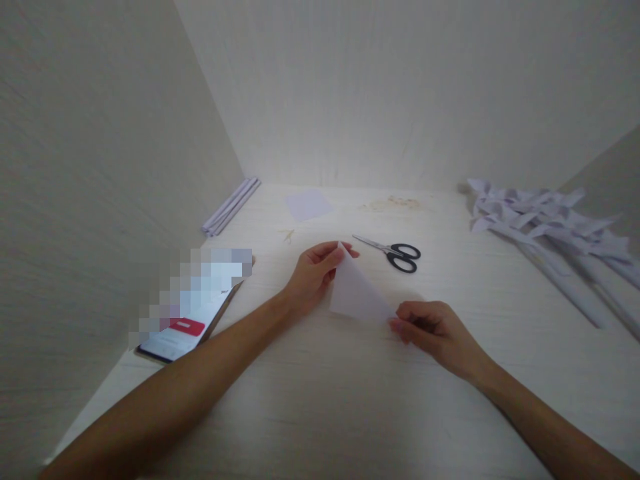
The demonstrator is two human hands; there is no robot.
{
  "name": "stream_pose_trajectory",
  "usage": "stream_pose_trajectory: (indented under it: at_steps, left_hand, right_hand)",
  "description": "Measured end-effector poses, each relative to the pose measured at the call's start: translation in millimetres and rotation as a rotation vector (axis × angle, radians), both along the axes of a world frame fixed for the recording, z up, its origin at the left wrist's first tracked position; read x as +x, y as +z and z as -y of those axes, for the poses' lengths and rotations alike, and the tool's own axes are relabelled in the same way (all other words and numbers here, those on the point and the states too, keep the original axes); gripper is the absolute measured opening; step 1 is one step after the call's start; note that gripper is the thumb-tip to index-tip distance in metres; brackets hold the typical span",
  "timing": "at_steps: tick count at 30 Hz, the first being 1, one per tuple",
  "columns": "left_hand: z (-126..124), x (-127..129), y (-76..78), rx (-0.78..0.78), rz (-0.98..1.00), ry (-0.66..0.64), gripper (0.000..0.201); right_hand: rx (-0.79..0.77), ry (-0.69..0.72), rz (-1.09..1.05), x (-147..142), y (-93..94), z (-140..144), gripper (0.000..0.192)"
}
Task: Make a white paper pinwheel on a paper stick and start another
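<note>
— What is the surface, and what is the room around you?

— A pale worktop with a light wood grain, closed in by plain cream walls on your left, at the back and partly on your right — it looks like a narrow corner. A bright patch of light falls on the far middle of it.

— Where is the paper, and how does it point?

— The folded white paper lies in the middle of the worktop between your two hands. It is a triangle; its long axis runs from the far left down to the near right, with one tip lifted up at the far end. Your left hand pinches this upper tip between thumb and fingers. Your right hand presses on the lower corner with curled fingers, so both grips are closed on the paper.

— And around it?

— Black-handled scissors lie just behind the paper, blades pointing left. Paper pinwheels are piled far right, rolled paper sticks far left along the wall, one flat sheet at the back.

— Any writing?

— A phone at your left shows a red button — its text is too small to read, part is blurred.
</note>
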State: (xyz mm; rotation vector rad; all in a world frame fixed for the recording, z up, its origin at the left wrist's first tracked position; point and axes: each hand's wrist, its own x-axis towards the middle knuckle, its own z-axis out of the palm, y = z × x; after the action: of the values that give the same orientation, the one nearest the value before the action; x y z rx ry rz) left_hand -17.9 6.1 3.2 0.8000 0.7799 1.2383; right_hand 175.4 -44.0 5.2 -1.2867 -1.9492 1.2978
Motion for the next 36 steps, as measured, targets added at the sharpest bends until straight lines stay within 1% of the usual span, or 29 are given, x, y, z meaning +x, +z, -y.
stream_pose_trajectory:
  at_steps: [8,22,27,36]
  left_hand:
    - [-0.2,-0.8,-0.2,-0.017,0.033,0.016,0.017]
    - [-1.1,0.8,0.6,-0.003,0.026,0.094,0.009]
    - [-1.5,1.0,1.0,0.004,0.010,0.120,0.007]
    - [-2.4,0.5,0.4,0.026,-0.042,0.148,0.007]
  right_hand:
    - [-0.010,0.008,0.027,1.5,-0.8,1.4,0.035]
    - [-0.011,0.012,0.057,0.7,0.3,1.0,0.033]
    - [0.015,0.015,0.054,0.7,0.2,0.9,0.034]
    - [0.014,0.014,0.057,0.0,0.9,0.3,0.034]
